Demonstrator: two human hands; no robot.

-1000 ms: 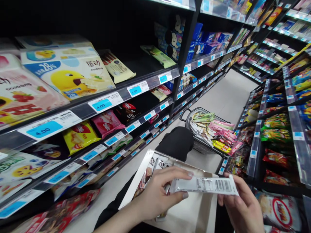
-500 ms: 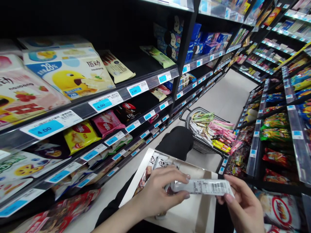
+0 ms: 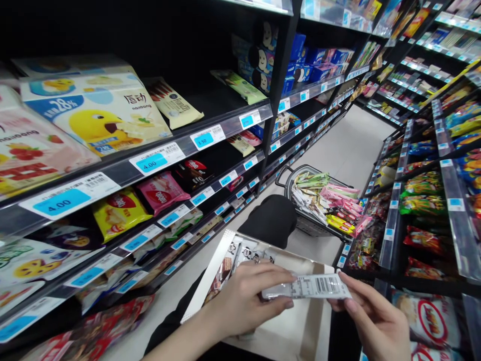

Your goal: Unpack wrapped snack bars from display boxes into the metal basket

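A long, narrow snack packet (image 3: 306, 286) in a silvery-white wrapper lies level between my hands, its barcode facing up. My left hand (image 3: 250, 291) grips its left end between thumb and fingers. At the other end, my right hand (image 3: 370, 313) pinches the tip with thumb and forefinger. Beneath them an open white cardboard box (image 3: 296, 336) rests on my lap. Several similar packets (image 3: 246, 250) with panda pictures lie in its left side, partly hidden by my left hand and forearm. The right part of the box shows bare card.
At left, a shelf unit (image 3: 225, 136) with price tags holds snack boxes (image 3: 105, 118) and bags. On the aisle floor (image 3: 338, 140), beyond my knee (image 3: 272, 220), stands a dark basket (image 3: 311, 228) full of wrapped snacks. Racks of bagged snacks (image 3: 424, 200) line the right side.
My right hand and the packet's right end have shifted slightly left, toward my left hand. The whole view has moved a little. Both hands still hold the packet.
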